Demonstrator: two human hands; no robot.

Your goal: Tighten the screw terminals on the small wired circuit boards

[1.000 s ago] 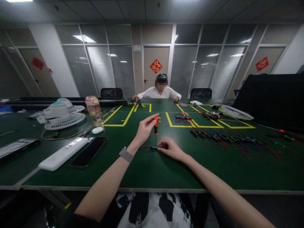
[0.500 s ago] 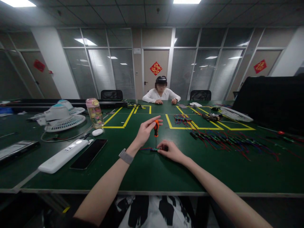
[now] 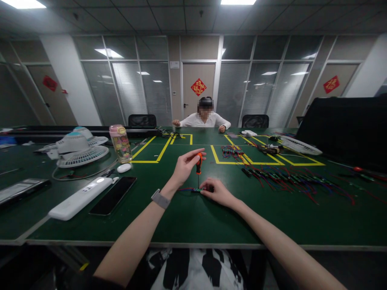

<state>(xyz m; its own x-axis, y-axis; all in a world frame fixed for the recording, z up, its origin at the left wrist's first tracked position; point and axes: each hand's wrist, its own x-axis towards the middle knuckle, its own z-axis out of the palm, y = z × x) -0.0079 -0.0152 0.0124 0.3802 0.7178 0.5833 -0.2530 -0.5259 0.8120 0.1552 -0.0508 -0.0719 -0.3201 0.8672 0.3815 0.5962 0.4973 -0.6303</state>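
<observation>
An orange and black screwdriver (image 3: 199, 164) stands nearly upright, its handle gripped by my left hand (image 3: 185, 166) between thumb and fingers. Its thin shaft points down onto a small green circuit board (image 3: 196, 190) lying on the table. Red and blue wires (image 3: 185, 189) run out from the board's left end. My right hand (image 3: 217, 191) rests on the table with fingers curled, pinching the right end of the board. A grey watch band circles my left wrist.
Left are a phone (image 3: 114, 196), a white power strip (image 3: 81, 198), a bottle (image 3: 121, 143) and a white fan (image 3: 83, 155). Many wired boards (image 3: 290, 179) lie on the right, near yellow tape outlines (image 3: 248, 162). Across the table (image 3: 211, 225) sits a person in white (image 3: 202, 120).
The person across the table has moved one hand outward, toward the left of the view. My hands, the screwdriver and the board look almost unchanged in place.
</observation>
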